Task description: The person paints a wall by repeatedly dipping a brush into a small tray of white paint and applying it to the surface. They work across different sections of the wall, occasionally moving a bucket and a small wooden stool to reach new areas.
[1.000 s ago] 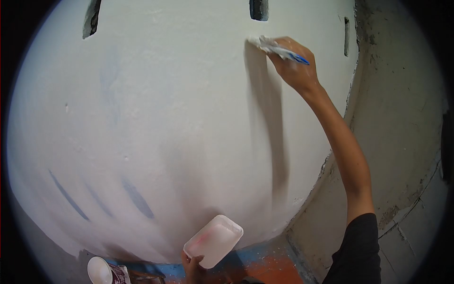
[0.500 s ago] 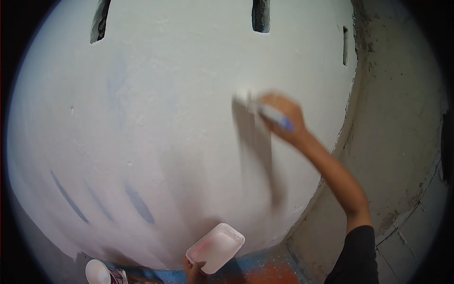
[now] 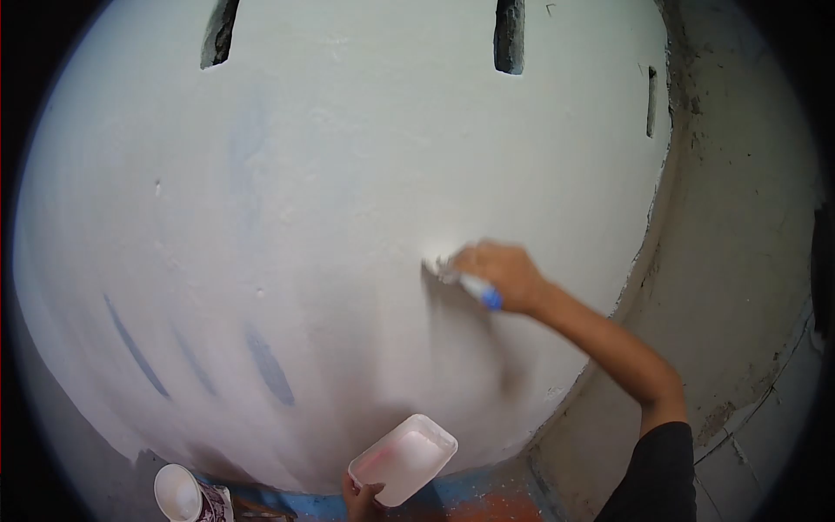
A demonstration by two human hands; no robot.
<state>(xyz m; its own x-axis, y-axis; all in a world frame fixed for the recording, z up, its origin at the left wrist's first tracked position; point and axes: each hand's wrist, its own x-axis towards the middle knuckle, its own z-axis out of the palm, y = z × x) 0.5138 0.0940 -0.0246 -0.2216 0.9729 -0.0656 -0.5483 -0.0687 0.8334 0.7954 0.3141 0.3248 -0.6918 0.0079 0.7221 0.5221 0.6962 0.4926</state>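
My right hand (image 3: 506,277) is closed round a paintbrush (image 3: 477,287) with a blue-tipped handle. The brush head meets the white wall (image 3: 348,174) right of its middle, and a dark shadow falls below it. Low in the view, my left hand (image 3: 363,502) grips the near left corner of a shallow white tray (image 3: 404,461), thumb over the rim. A pinkish smear marks the tray's inside. The rest of my left arm is out of frame.
A paint bucket (image 3: 178,491) stands at the lower left. Narrow slots (image 3: 509,35) are cut into the upper wall. A bare grey side wall (image 3: 731,217) meets the white wall at the right. The floor (image 3: 491,505) shows blue and orange.
My right hand has moved down the wall with the paintbrush. The left hand and tray are almost where they were, and the view has shifted slightly.
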